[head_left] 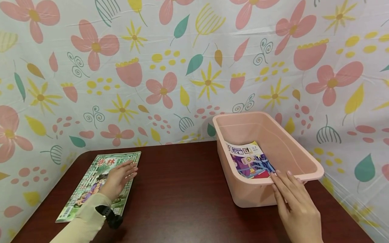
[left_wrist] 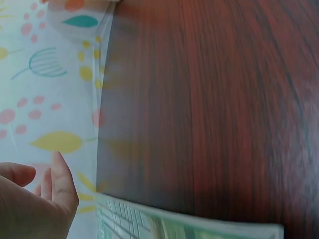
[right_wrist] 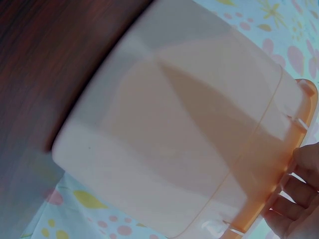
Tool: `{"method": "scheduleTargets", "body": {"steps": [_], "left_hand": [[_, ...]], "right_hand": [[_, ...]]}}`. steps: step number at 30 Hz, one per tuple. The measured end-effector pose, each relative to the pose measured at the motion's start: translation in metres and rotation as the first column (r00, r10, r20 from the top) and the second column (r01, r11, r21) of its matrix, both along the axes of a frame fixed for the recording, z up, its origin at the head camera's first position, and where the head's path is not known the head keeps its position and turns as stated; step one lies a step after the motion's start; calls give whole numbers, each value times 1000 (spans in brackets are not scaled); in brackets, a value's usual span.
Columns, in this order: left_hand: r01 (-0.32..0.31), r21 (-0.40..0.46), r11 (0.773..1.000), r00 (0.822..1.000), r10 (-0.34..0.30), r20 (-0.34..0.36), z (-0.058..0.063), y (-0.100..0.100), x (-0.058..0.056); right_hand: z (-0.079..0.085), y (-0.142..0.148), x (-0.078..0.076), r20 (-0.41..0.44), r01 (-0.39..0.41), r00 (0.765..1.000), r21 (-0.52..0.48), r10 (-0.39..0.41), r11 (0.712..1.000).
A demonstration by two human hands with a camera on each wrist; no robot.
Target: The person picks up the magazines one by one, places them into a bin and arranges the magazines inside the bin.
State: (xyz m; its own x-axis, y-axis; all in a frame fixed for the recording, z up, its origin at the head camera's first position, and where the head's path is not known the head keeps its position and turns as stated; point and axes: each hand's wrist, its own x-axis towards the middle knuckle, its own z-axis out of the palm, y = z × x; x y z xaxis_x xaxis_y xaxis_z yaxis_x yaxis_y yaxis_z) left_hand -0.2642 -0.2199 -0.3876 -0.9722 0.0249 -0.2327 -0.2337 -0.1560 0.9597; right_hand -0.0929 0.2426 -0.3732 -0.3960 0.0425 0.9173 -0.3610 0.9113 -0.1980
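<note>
On the left of the table lies a green magazine [head_left: 94,182] with a drawn figure on its cover. Over its right half is my left hand [head_left: 120,179], fingers loosely extended and holding nothing; in the left wrist view that hand [left_wrist: 42,199] appears beside the magazine's edge [left_wrist: 199,226]. A pink plastic bin [head_left: 255,197] stands on the right, and inside it is a colourful purple magazine [head_left: 250,162]. My right hand [head_left: 297,206] rests its nearly straight fingers on the bin's near rim. From the right wrist, the hand [right_wrist: 299,199] shows at the rim, against the bin's outer wall [right_wrist: 159,124].
The dark red-brown table [head_left: 173,189] stretches between the green magazine and the bin. A flower-patterned cloth [head_left: 182,77] hangs behind the table and along its sides. A black strap with a small device [head_left: 110,216] sits on my left wrist.
</note>
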Motion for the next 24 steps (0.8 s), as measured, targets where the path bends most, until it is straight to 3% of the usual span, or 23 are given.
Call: {"method": "scheduleTargets", "body": {"steps": [11,24], "left_hand": [[-41,-35,999,999,41,15,-4,-29,-3],[-106,-126,986,993,111,33,-18,-65,-12]], "right_hand": [[-2,1,0,16,9,1000,1,-9,1000],[-1,0,1,15,10,1000,1,-10,1000]]}}
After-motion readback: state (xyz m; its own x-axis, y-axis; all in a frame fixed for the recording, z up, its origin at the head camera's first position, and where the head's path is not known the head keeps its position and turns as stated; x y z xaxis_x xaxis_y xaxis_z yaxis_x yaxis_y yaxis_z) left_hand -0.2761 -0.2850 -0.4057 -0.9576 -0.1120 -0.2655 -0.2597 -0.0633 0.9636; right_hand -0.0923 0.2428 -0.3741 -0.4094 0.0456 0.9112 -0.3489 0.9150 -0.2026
